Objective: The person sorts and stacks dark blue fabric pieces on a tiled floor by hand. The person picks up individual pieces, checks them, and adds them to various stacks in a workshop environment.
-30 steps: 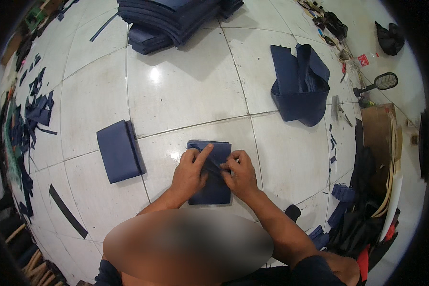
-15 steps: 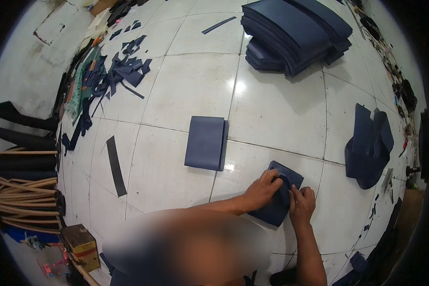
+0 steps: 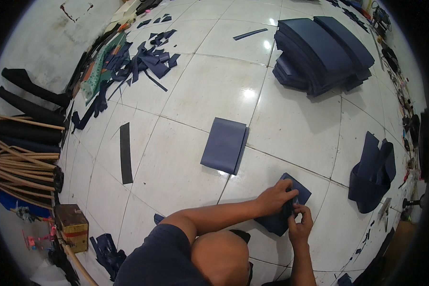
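Note:
Low on the right, a folded navy sheet [image 3: 273, 224] lies on the tiled floor under my hands. My left hand [image 3: 274, 196] is closed, its bent fingers pinching a small dark navy piece [image 3: 287, 208] raised above the sheet. From the right, my right hand [image 3: 301, 223] meets it, thumb and fingers closed on the near end of the same piece. My fingers hide most of that piece, so its exact shape does not show. A second folded navy stack [image 3: 223, 145] rests flat to the left of the hands.
A tall pile of navy sheets [image 3: 319, 52] stands at the far right. Loops of navy strip [image 3: 374, 176] lie at right. Navy offcuts [image 3: 152, 62] litter the far left, with a dark strip [image 3: 125, 152] nearer. Fabric rolls [image 3: 26, 131] and a box [image 3: 72, 228] line the left side.
The view has shifted, so the floor things appear farther right and lower. Both hands stay at the folded sheet, and the small piece between them now stands more upright.

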`<action>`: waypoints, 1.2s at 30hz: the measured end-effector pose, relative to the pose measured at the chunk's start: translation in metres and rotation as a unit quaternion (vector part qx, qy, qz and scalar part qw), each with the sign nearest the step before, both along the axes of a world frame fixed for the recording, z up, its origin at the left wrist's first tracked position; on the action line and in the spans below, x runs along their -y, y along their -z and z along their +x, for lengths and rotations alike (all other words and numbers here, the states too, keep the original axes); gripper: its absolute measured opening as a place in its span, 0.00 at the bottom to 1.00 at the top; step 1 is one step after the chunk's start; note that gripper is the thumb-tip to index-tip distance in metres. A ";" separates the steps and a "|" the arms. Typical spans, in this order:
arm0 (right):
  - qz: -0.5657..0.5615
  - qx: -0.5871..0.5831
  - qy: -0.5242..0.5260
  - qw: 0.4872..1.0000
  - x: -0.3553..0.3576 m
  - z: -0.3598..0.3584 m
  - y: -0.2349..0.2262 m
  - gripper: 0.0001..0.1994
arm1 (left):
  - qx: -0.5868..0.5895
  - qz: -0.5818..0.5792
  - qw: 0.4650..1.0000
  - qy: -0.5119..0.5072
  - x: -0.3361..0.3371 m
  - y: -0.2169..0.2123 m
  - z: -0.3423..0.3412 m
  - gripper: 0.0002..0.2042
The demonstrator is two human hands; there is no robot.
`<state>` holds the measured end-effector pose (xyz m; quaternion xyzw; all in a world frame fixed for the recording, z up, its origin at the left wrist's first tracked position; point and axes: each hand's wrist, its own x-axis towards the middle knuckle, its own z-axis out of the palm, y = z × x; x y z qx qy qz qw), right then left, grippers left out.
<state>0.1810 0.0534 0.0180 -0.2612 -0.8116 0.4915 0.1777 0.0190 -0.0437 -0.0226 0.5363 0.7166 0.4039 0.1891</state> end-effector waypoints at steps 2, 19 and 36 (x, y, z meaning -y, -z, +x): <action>0.004 -0.019 0.013 1.000 0.002 -0.003 0.001 0.10 | 0.000 0.016 1.000 -0.003 0.000 -0.001 -0.001 0.25; -0.093 -0.050 0.151 0.983 0.034 -0.005 0.007 0.06 | -0.004 0.027 1.000 -0.001 0.009 0.008 -0.001 0.19; 0.153 0.066 0.076 0.983 -0.030 -0.004 0.000 0.17 | -0.265 0.037 0.962 -0.053 0.005 -0.014 0.005 0.15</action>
